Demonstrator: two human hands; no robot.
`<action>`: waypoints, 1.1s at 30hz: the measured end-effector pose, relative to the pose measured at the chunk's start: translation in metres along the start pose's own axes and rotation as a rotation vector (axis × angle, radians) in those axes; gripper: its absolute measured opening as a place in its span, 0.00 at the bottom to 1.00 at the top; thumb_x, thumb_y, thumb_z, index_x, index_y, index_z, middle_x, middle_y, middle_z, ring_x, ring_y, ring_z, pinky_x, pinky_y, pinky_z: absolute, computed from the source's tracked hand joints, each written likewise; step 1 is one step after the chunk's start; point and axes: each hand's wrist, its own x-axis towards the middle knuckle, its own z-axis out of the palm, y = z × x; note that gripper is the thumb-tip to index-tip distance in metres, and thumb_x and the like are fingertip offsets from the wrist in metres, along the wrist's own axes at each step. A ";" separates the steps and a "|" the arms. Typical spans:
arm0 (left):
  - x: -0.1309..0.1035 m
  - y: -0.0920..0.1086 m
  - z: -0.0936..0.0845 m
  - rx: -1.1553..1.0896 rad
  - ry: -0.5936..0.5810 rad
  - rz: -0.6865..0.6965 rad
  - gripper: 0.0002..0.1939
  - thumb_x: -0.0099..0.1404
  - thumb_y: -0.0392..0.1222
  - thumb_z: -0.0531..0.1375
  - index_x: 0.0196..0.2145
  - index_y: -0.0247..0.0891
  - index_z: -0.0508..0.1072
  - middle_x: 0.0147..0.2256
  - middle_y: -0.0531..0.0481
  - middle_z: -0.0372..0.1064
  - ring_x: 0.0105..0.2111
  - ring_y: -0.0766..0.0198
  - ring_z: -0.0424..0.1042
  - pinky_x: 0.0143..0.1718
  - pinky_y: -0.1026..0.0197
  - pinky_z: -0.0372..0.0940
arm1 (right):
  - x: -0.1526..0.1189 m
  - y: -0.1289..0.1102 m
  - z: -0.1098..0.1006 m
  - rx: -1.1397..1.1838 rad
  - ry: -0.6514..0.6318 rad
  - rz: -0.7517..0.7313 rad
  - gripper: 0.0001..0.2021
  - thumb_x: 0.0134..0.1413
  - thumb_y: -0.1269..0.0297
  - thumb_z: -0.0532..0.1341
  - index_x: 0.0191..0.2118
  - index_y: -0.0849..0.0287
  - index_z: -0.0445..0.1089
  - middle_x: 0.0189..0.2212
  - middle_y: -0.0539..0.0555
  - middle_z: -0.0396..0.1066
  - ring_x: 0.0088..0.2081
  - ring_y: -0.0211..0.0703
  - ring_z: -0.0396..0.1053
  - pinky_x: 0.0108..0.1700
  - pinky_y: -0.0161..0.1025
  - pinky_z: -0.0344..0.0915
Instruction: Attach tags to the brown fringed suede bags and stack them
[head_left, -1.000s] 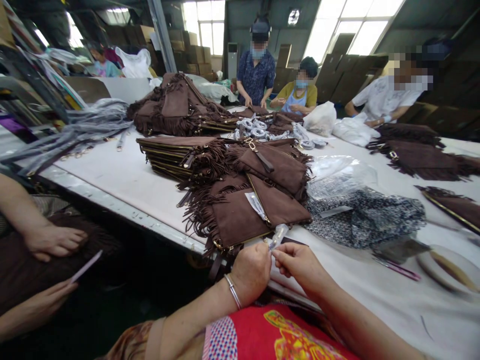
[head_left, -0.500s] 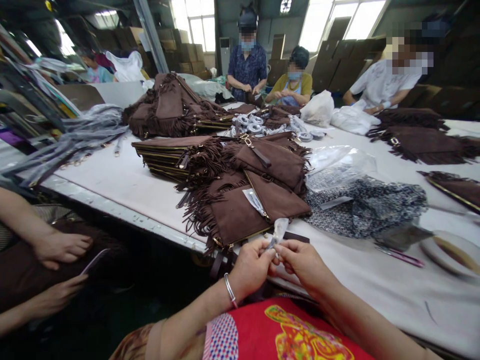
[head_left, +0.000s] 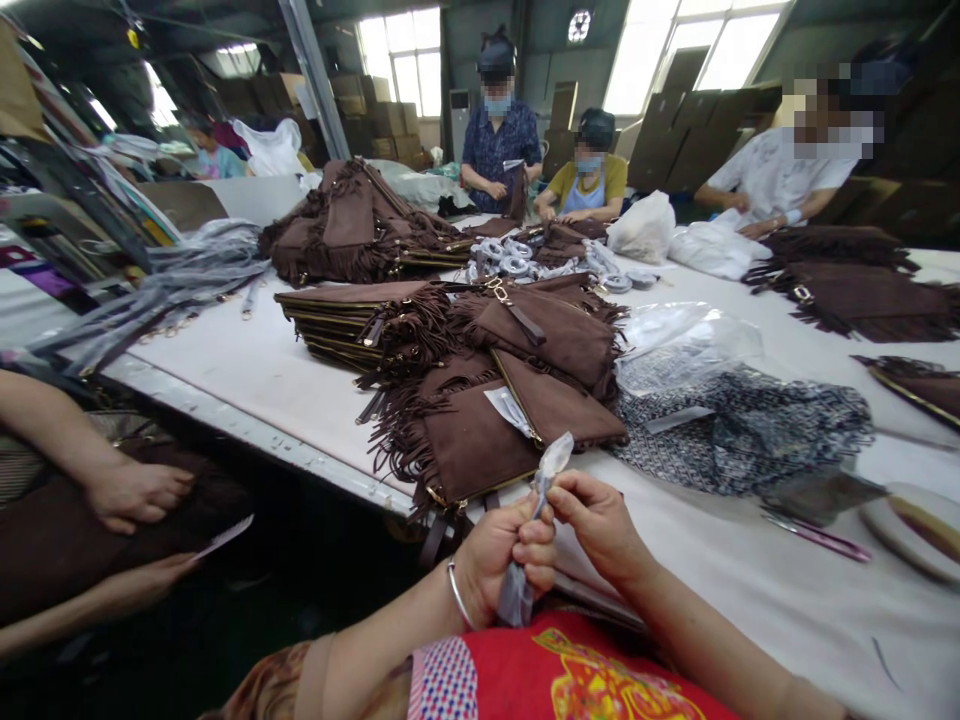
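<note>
My left hand [head_left: 510, 555], with a bangle at its wrist, is closed round a translucent plastic wrap [head_left: 516, 597] whose grey lower part hangs below the fist. The wrap's pale top end [head_left: 556, 455] sticks up above it. Pinched against the wrap just over that fist is my right hand [head_left: 592, 515]. Behind both hands a brown fringed bag [head_left: 480, 440] lies at the table's edge, with a white tag [head_left: 508, 410] on it. More brown bags [head_left: 555, 330] are piled behind, beside a stack of zipped ones [head_left: 337, 325].
Black-and-white woven fabric [head_left: 750, 425], pink-handled scissors [head_left: 825, 540] and a tape roll [head_left: 911, 530] lie to the right. At the left, another person's hands [head_left: 139, 490] hold brown material and a pale strip. Several people work across the table [head_left: 300, 405].
The wrap now stands higher, and its grey lower part shows below my left hand. My left hand has closed into a fist round it. The neighbour's pale strip has moved right.
</note>
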 end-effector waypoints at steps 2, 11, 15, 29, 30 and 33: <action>-0.001 0.000 0.002 -0.024 -0.044 -0.018 0.10 0.67 0.43 0.53 0.30 0.35 0.65 0.18 0.63 0.37 0.15 0.76 0.35 0.19 0.70 0.41 | 0.005 0.005 0.003 0.127 -0.044 0.050 0.13 0.51 0.53 0.65 0.29 0.59 0.71 0.24 0.48 0.69 0.28 0.37 0.64 0.34 0.33 0.61; 0.002 -0.008 0.004 0.034 -0.052 -0.063 0.17 0.67 0.48 0.53 0.24 0.39 0.57 0.14 0.65 0.30 0.13 0.77 0.27 0.17 0.67 0.35 | 0.020 0.012 0.016 0.627 -0.220 0.257 0.20 0.40 0.48 0.70 0.24 0.61 0.69 0.22 0.47 0.64 0.24 0.34 0.60 0.30 0.31 0.59; 0.007 -0.007 0.004 0.109 -0.101 -0.037 0.16 0.66 0.52 0.54 0.26 0.39 0.60 0.14 0.65 0.36 0.12 0.76 0.34 0.17 0.68 0.42 | 0.013 0.010 0.005 0.679 -0.186 0.320 0.12 0.45 0.57 0.70 0.31 0.60 0.73 0.25 0.48 0.70 0.27 0.33 0.65 0.33 0.30 0.62; 0.004 0.005 0.036 1.447 0.148 0.307 0.17 0.59 0.52 0.60 0.21 0.38 0.67 0.20 0.53 0.64 0.21 0.67 0.61 0.22 0.65 0.53 | 0.058 -0.015 -0.018 0.853 0.184 0.582 0.15 0.54 0.62 0.63 0.22 0.59 0.59 0.13 0.43 0.59 0.13 0.29 0.56 0.17 0.27 0.57; 0.000 0.012 0.036 1.401 0.161 0.318 0.18 0.59 0.55 0.61 0.22 0.37 0.69 0.21 0.52 0.65 0.23 0.66 0.63 0.24 0.65 0.55 | 0.057 -0.018 -0.020 0.857 0.160 0.536 0.16 0.53 0.63 0.63 0.21 0.58 0.57 0.12 0.42 0.55 0.12 0.28 0.52 0.16 0.27 0.54; -0.001 0.031 0.031 0.857 0.174 0.306 0.26 0.59 0.64 0.57 0.36 0.35 0.72 0.34 0.46 0.72 0.33 0.61 0.71 0.32 0.62 0.63 | 0.037 -0.029 -0.030 0.771 0.143 0.386 0.17 0.47 0.63 0.66 0.20 0.58 0.56 0.12 0.42 0.55 0.13 0.28 0.51 0.16 0.28 0.52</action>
